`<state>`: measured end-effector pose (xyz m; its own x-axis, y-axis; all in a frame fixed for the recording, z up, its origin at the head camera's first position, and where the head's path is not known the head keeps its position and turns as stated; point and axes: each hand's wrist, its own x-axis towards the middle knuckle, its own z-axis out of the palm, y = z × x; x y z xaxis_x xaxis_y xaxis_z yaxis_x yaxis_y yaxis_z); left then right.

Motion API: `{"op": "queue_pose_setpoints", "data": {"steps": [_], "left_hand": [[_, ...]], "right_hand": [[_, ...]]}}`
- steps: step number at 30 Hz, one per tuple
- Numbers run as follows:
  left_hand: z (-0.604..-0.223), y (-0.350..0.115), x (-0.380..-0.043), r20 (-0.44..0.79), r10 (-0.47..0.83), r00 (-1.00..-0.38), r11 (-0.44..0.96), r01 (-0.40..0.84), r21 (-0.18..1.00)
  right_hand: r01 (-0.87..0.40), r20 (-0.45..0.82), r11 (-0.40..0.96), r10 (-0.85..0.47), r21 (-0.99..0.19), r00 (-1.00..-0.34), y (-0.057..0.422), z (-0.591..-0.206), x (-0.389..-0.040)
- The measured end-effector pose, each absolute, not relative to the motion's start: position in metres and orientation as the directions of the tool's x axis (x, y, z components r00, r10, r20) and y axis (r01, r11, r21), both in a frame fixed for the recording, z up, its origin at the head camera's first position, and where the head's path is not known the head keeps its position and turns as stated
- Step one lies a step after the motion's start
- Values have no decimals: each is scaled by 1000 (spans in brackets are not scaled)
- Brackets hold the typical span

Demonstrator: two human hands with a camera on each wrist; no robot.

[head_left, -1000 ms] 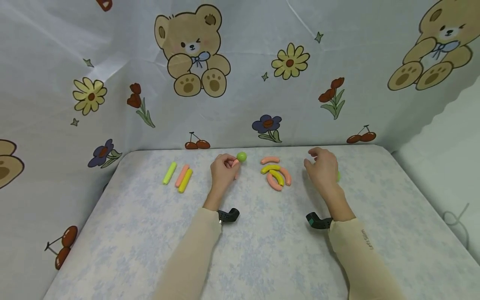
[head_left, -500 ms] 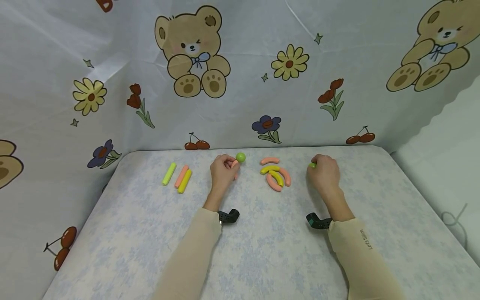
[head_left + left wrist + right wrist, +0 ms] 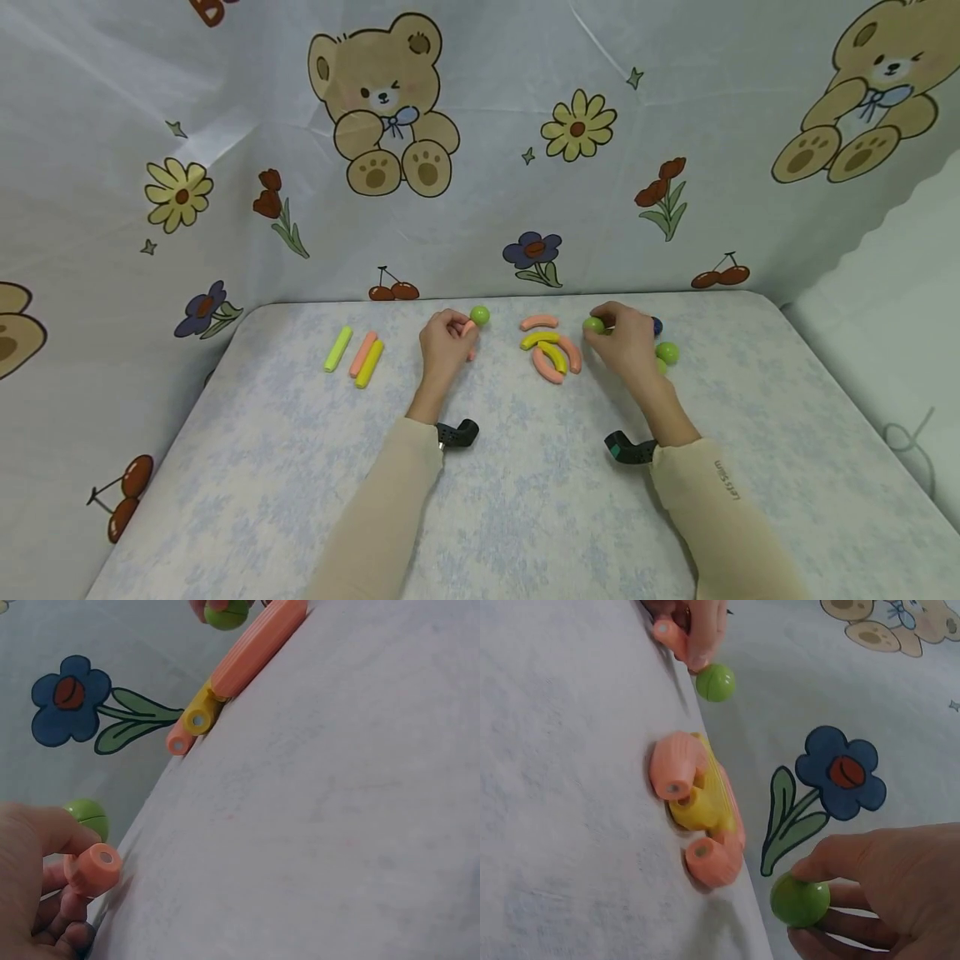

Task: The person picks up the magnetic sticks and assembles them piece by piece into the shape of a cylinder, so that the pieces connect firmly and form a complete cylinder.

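Left hand (image 3: pixel 442 343) pinches pink plastic stick (image 3: pixel 96 873), best kept steady; right hand (image 3: pixel 630 340), at its three o'clock, pinches glossy green plastic ball (image 3: pixel 799 900).

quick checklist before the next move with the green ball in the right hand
1. Right hand holds its green ball: ok, gripped in the fingers.
2. Left hand holds a pink piece: ok, pinched.
3. Pink piece joined to the other green ball beside it: cannot tell.
4. Space between the hands clear: not ok, curved pieces lie there.
5. Straight sticks clear of both hands: ok, left of the left hand.
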<state>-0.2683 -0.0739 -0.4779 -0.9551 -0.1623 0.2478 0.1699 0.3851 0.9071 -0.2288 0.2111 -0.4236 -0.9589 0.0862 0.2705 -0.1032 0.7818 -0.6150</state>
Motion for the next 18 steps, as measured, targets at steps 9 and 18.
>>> {"op": "queue_pose_setpoints", "data": {"steps": [9, 18], "left_hand": [[-478, -74, -269, 216, -185, -959, 369, 136, 919], [-478, -72, -269, 222, -181, -958, 341, 151, 928]], "right_hand": [[-277, 331, 660, -46, -698, -942, 168, -434, -222], [-456, 452, 578, -162, -677, -877, 135, -450, -214]]}}
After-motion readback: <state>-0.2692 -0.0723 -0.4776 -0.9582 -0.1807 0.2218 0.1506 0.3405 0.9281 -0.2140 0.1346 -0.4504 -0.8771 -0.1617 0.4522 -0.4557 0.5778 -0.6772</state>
